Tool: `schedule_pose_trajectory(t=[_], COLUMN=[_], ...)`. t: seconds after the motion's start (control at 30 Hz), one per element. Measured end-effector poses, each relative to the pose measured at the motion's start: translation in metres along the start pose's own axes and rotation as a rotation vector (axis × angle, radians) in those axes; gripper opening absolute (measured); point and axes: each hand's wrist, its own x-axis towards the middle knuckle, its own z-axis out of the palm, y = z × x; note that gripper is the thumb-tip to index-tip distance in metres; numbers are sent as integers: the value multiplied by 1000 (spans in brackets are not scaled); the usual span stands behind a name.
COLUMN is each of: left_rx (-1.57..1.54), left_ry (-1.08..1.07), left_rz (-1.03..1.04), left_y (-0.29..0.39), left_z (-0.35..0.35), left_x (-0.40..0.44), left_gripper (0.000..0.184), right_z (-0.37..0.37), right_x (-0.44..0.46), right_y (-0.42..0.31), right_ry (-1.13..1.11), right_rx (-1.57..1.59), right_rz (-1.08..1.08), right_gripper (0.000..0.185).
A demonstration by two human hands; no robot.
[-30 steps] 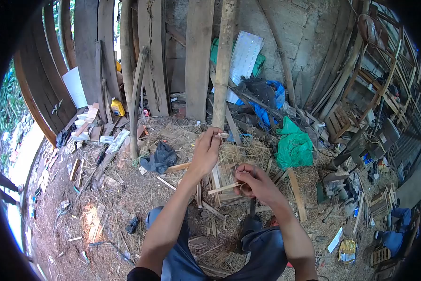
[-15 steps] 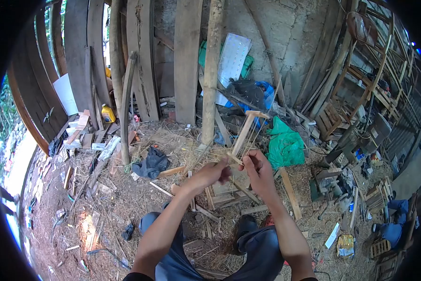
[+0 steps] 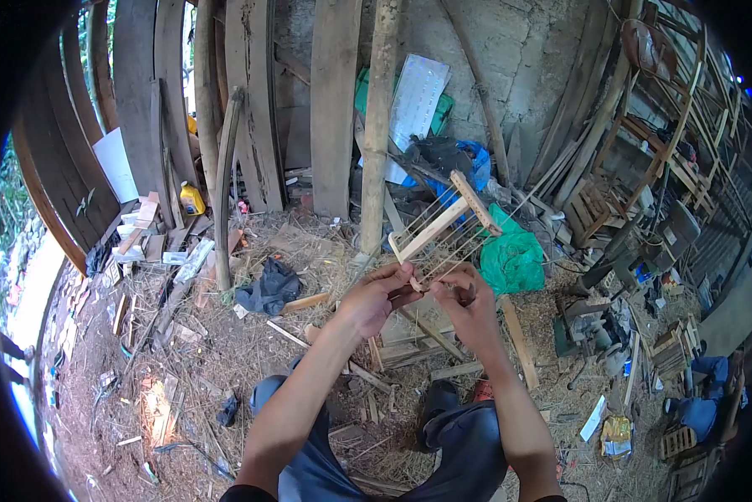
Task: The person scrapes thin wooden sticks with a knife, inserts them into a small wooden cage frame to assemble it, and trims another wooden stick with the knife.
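A small wooden frame (image 3: pixel 431 227) with several thin rods or strings between two end bars is held up in front of me, tilted to the right. My left hand (image 3: pixel 377 299) pinches the near end of its lower bar. Close beside it, my right hand (image 3: pixel 466 305) has its fingers closed at the same near end, where thin strands run up to the far bar. The fingertips hide that end of the bar in part. Beneath my hands lies a wooden block (image 3: pixel 405 353) on the straw-covered ground.
A green plastic bag (image 3: pixel 511 255) lies beyond my right hand, and a black bag (image 3: pixel 269 287) to the left. A wooden post (image 3: pixel 377 142) stands ahead. Wood scraps litter the ground. Another person (image 3: pixel 700 410) is partly visible at the far right.
The wooden frame has turned and risen, so its rods now show broadly. My left hand has closed at its near end beside my right hand. Earlier the view also shifted a little to the right.
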Motion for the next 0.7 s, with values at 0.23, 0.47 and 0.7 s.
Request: schedule_pose_trajectory(t=[0.23,0.47,0.7], left_rx=[45,41,38], left_ry=[-33,-47,-104], left_rz=[5,9,44], left_y=[9,16,22], left_z=[1,-1,-4], left_x=[-6,-8,-11], left_gripper=[23,24,25], right_z=[-2,-3,-1], right_x=[4,3,-2], right_y=[2,-11,-20], right_ry=[-14,-24,-29], right_rx=[-52,-46,-84], right_rz=[-56,-147,-268], right_gripper=[14,14,11])
